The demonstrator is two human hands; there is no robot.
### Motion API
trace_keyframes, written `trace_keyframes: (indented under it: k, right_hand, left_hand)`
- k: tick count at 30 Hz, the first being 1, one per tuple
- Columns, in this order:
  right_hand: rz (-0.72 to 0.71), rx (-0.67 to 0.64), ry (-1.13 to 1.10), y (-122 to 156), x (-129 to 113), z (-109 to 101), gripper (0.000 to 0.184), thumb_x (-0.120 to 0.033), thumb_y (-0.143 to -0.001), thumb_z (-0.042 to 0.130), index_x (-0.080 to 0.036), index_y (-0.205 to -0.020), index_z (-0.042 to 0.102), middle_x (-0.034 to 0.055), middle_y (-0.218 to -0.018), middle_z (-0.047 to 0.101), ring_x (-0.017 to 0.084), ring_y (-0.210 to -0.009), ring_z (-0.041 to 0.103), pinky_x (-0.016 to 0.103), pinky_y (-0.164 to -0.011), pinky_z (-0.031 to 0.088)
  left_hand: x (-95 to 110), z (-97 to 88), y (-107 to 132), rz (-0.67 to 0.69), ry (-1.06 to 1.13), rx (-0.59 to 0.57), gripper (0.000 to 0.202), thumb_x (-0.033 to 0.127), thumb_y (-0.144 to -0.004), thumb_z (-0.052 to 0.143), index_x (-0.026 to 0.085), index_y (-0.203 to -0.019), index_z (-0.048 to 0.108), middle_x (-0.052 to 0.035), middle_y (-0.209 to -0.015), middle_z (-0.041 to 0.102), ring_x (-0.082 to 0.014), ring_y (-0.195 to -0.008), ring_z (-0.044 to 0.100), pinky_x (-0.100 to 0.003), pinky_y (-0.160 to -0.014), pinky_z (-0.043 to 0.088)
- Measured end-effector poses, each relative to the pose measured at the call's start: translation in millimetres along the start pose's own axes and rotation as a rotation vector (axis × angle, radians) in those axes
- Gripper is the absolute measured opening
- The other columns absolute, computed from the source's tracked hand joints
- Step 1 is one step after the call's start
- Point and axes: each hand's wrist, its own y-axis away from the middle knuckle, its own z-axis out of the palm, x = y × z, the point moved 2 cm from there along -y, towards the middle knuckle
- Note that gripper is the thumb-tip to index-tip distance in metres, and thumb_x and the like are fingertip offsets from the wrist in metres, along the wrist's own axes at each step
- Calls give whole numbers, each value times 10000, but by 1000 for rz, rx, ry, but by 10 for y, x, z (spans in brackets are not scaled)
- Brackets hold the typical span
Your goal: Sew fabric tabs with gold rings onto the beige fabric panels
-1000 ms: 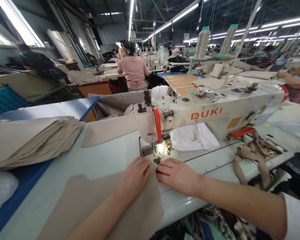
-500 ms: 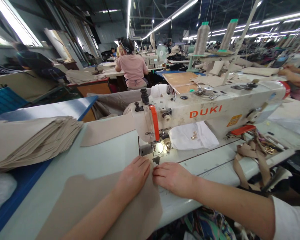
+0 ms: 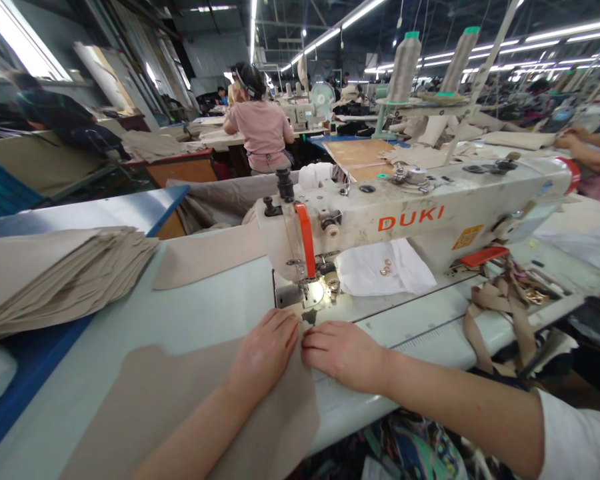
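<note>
Beige fabric piece (image 3: pixel 180 400) lies flat on the pale table (image 3: pixel 205 313), under the left hand (image 3: pixel 263 353) and its forearm. Its long axis runs from the table's near edge, left of that hand, up to a narrow end just past the fingertips, at the lit presser foot (image 3: pixel 311 295) of the sewing machine (image 3: pixel 410 220). Its near right corner reaches the table's front edge.

The left hand lies spread, palm down, fingers straight and close together, pressing the cloth and gripping nothing. The right hand (image 3: pixel 345 353) is likewise flat and unclenched, its fingertips on the fabric's right edge and touching the left hand's fingertips.

Left of the left hand the table is bare well out to a stack of beige pieces (image 3: pixel 55 273). Right of the right hand there is bare table as far as a tangle of beige straps (image 3: pixel 500 313). Beyond the right hand, a white cloth (image 3: pixel 375 273) lies under the machine's arm.
</note>
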Motion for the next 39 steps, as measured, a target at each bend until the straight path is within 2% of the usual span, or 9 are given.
trace_keyframes:
  k: [6, 12, 16, 22, 30, 39]
  right_hand:
    - [1, 9, 6, 1, -4, 1, 128, -173, -921, 478, -161, -908, 605, 56, -981, 646, 164, -986, 539, 296, -853, 447]
    - [3, 6, 29, -20, -5, -9, 139, -164, -925, 463, -148, -921, 601, 68, -1003, 641, 174, -977, 535, 311, -854, 452]
    - [48, 7, 57, -60, 11, -34, 118, -165, -910, 489, -140, -944, 599, 90, -993, 630, 187, -948, 547, 331, -857, 454]
    - [104, 55, 90, -97, 42, -34, 115, -174, -903, 505, -129, -940, 604, 96, -1034, 617, 204, -1005, 542, 329, -905, 442]
    - [128, 31, 107, -127, 39, -8, 96, -175, -895, 520, -151, -905, 612, 86, -1014, 629, 200, -973, 559, 326, -871, 463]
    - [105, -4, 160, -123, 293, -58, 82, -195, -888, 538, -141, -900, 599, 66, -957, 625, 203, -940, 562, 319, -847, 459]
  left_hand:
    - [1, 22, 9, -7, 9, 22, 260, 113, -920, 358, 156, -790, 579, -52, -781, 620, -186, -773, 557, -333, -734, 498]
    - [-18, 38, 29, -46, 59, -51, 258, 150, -924, 378, 184, -760, 574, -34, -765, 605, -178, -764, 556, -330, -725, 486]
    - [-12, 18, 55, -69, 81, -65, 234, 155, -920, 387, 186, -826, 599, -45, -822, 628, -185, -816, 570, -342, -756, 495]
    - [-1, -2, 75, -136, 132, -32, 229, 152, -923, 381, 168, -865, 602, -51, -850, 640, -179, -814, 576, -322, -752, 520]
    - [9, -1, 73, -151, 174, 31, 203, 142, -908, 419, 147, -856, 615, -65, -848, 651, -177, -805, 580, -313, -738, 527]
    - [-69, 144, -131, -134, 165, 49, 232, 177, -927, 397, 153, -840, 611, -56, -836, 656, -179, -796, 582, -328, -736, 533]
